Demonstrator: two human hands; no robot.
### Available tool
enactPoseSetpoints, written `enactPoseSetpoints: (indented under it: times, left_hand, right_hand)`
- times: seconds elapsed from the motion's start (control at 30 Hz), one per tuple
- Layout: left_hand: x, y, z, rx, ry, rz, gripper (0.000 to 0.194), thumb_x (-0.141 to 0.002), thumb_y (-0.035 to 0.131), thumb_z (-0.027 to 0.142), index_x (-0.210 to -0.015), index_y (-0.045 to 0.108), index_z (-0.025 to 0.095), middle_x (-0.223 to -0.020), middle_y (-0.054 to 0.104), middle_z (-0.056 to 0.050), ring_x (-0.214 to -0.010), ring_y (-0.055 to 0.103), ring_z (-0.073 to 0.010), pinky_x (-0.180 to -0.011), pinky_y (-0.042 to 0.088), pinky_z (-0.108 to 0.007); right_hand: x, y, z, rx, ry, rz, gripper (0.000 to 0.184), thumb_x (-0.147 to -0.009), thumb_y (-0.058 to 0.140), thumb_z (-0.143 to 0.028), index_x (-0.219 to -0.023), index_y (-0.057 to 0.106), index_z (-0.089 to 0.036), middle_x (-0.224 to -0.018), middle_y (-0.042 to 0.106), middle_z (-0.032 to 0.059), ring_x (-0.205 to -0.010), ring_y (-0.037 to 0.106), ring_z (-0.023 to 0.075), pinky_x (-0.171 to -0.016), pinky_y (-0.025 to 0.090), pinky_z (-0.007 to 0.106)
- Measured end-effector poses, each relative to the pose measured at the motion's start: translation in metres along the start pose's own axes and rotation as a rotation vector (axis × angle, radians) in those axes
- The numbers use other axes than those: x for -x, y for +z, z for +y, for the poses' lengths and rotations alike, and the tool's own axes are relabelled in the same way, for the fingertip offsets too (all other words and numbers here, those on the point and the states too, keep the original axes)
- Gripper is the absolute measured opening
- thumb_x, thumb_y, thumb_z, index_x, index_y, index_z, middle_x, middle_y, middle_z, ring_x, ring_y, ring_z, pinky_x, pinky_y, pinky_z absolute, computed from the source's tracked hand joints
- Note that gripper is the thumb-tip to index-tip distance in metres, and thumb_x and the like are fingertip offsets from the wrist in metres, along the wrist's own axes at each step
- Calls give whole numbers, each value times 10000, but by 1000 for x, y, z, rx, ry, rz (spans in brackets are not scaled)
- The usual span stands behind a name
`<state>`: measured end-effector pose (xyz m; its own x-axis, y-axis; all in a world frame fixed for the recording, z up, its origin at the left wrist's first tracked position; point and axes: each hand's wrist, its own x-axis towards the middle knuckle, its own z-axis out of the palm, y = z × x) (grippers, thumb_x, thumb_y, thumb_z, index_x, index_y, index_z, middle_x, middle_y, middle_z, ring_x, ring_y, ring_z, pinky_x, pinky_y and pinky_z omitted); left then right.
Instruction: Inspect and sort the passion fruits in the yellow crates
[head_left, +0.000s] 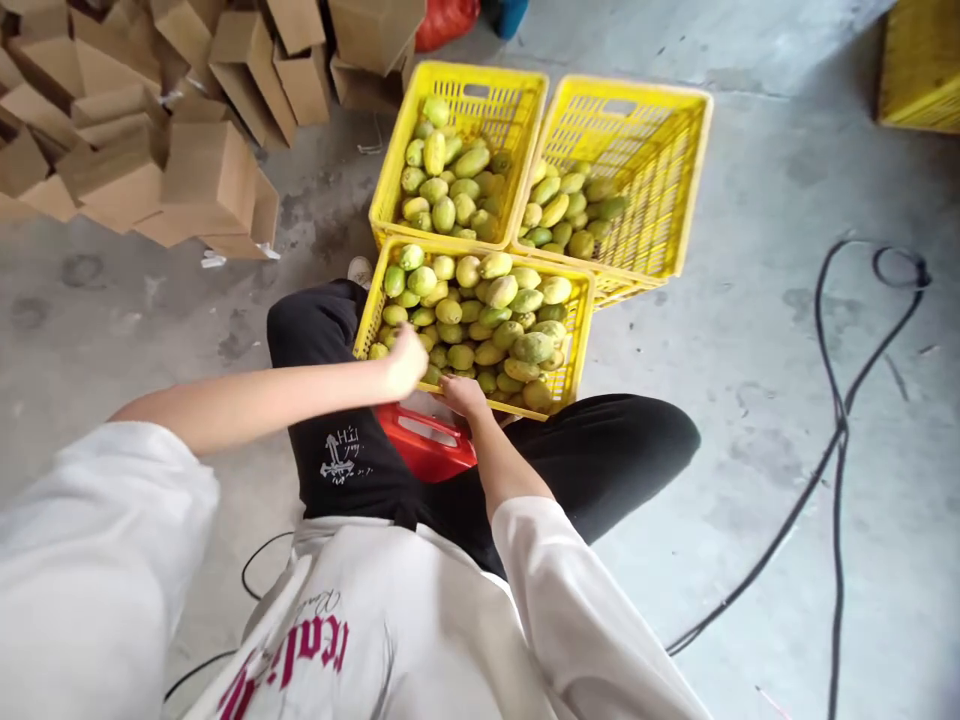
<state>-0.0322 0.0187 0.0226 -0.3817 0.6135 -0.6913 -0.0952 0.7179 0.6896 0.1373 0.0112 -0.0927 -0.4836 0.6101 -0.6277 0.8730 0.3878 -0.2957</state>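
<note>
In front of my knees, a yellow plastic crate (585, 320) is filled with oval green-yellow fruit (501, 291) that look like small papayas. My left hand (407, 360) is above the crate's near left part, closed and slightly blurred; whatever it may hold is hidden. My right hand (463, 395) is at the middle of the near rim, its fingers curled in over the fruit there. I cannot make out what is in its fingers. Under the rim, between my legs, a red plastic object (427, 440) with a slot shows.
Behind the near crate stand two more yellow crates, a left one (382, 190) and a right one (682, 180), both holding similar fruit. Open cardboard boxes (210, 170) crowd the upper left. A black cable (832, 440) loops on the floor at right. Another yellow crate (922, 70) is far right.
</note>
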Motion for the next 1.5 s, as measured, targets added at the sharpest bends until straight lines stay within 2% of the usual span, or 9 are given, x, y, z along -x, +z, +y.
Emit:
enactPoseSetpoints:
  times: [0.07, 0.2, 0.27, 0.33, 0.4, 0.6, 0.87, 1.13, 1.5]
  left_hand:
    - [-28, -21, 24, -342, 72, -84, 481, -997, 746, -86, -686, 542, 218, -761, 651, -77, -1650, 636, -430, -1249, 625, -530]
    - [-79, -48, 52, -624, 62, -154, 477, -927, 817, -50, -670, 533, 235, -734, 630, -68, -1724, 543, -468, -1457, 401, -608]
    - [-97, -48, 56, -776, 63, -207, 304, -922, 825, -20, -786, 656, 193, -918, 767, -111, -1720, 535, -452, -1495, 315, -587]
    - [-110, -42, 57, -1362, 183, -393, 72, -1003, 757, 54, -1018, 762, 124, -1248, 837, -187, -1660, 595, -465, -1457, 366, -601]
    - [-117, -32, 58, -1639, 255, -500, 210, -1039, 747, 116, -1236, 797, 65, -1502, 782, -264, -1624, 624, -516, -1399, 424, -623]
    - [-115, 0, 64, -1821, 471, -650, 582, -1091, 627, 164, -1627, 687, -56, -1705, 669, -335, -1615, 631, -537, -1341, 466, -650]
    - [-124, 17, 68, -1948, 410, -670, 749, -1015, 685, 278, -1743, 702, 100, -1750, 693, -278, -1587, 676, -503, -1312, 530, -568]
    - [-120, 25, 56, -1966, 366, -769, 684, -1071, 673, 349, -1738, 718, 205, -1700, 750, -217, -1601, 679, -456, -1293, 537, -511]
    - [-123, 26, 52, -1947, 401, -734, 704, -1025, 696, 331, -1715, 743, 198, -1665, 771, -227, -1560, 693, -497, -1279, 548, -586]
  right_hand:
    - [-1, -3, -1, -13, 10, -27, 362, -1222, 810, -426, -1496, 795, -191, -1523, 785, 159, -1316, 811, 322, -1128, 710, 509]
    - [-3, -5, 1, -30, 22, -59, 321, -1236, 753, -366, -1453, 842, -148, -1502, 822, 241, -1401, 808, 397, -1124, 660, 426]
    - [-3, -5, 3, -26, 28, -76, 348, -1230, 753, -365, -1490, 831, -147, -1525, 815, 252, -1427, 796, 411, -1115, 644, 416]
    - [-3, -4, 4, -16, 34, -94, 364, -1237, 736, -371, -1511, 818, -145, -1533, 811, 258, -1430, 790, 407, -1101, 630, 401]
    - [-3, -4, 5, -2, 35, -109, 378, -1244, 724, -378, -1521, 805, -133, -1523, 812, 261, -1421, 786, 400, -1094, 618, 392]
    - [-2, -4, 3, 30, 46, -121, 453, -1238, 711, -366, -1558, 776, -52, -1512, 802, 300, -1424, 768, 429, -1090, 614, 421]
    - [1, -10, 2, 17, 17, -118, 469, -1220, 713, -368, -1546, 786, -38, -1480, 816, 294, -1397, 790, 422, -1098, 627, 424]
    - [0, -13, 4, -15, -6, -132, 446, -1219, 721, -359, -1539, 787, -54, -1504, 809, 291, -1408, 785, 416, -1099, 628, 425]
    - [-2, -15, 6, 1, -65, -177, 438, -1242, 696, -328, -1570, 755, -43, -1534, 798, 295, -1461, 780, 407, -1117, 623, 398]
